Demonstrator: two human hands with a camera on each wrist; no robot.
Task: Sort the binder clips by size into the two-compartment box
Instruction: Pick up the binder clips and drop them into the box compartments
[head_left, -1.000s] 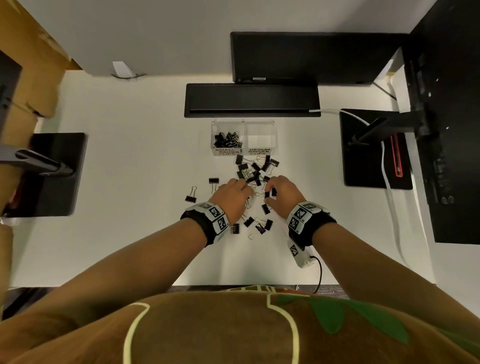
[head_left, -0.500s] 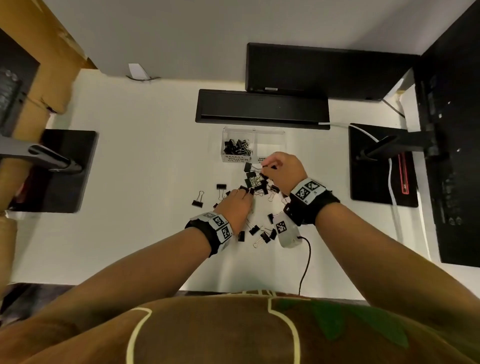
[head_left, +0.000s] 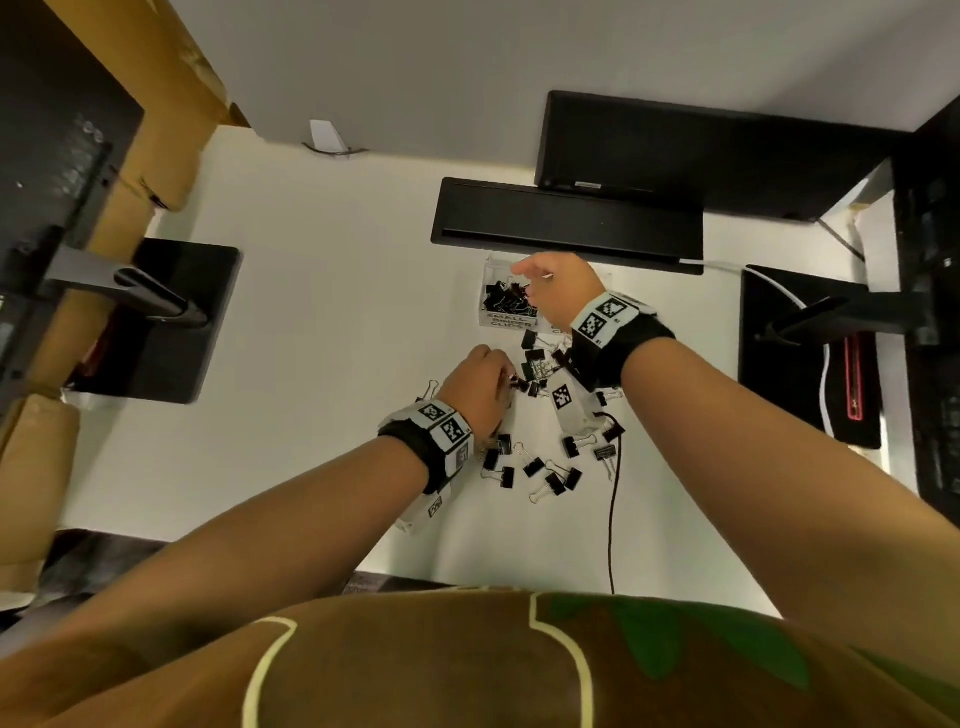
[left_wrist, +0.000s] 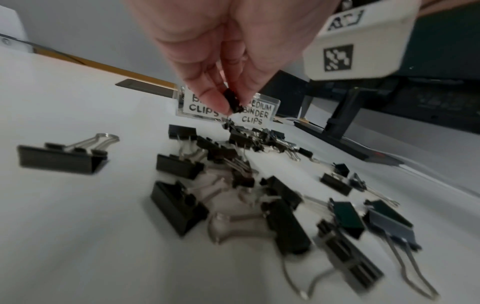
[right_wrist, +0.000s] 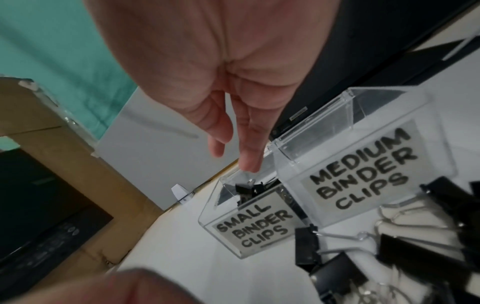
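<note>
Box: clear two-compartment box (right_wrist: 363, 156) on the white counter (head_left: 311, 364); small compartment holds black clips.
Right hand (head_left: 558, 291): above the box's small compartment, fingers loosely spread, empty.
Left hand (head_left: 475, 392): near side of box, pinching a small binder clip (left_wrist: 232, 100).
Loose clips (head_left: 550, 478): scattered on the box's near side.

Clear glossy plastic box (right_wrist: 345, 115), paper-looking labels (right_wrist: 254, 226); matt black clips (left_wrist: 61, 160), shiny wire handles; smooth white desk (head_left: 311, 338)

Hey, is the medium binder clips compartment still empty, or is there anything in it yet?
Empty, as far as it shows. In the right wrist view the medium compartment shows only clear walls and bare floor, while black clips sit in the small compartment.
</note>
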